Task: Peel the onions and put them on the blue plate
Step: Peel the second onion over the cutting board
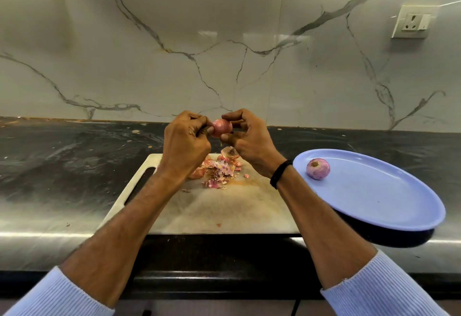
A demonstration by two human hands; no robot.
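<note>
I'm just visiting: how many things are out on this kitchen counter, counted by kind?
Blue plate: 1
Onions: 2 (held onion, peeled onion)
Cutting board: 1
Peel heap: 1
Total: 5

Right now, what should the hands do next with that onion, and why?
Probably the left hand should pull skin off the red onion that the right hand holds over the cutting board; its fingers pinch one end. Peel scraps lie below.
</note>
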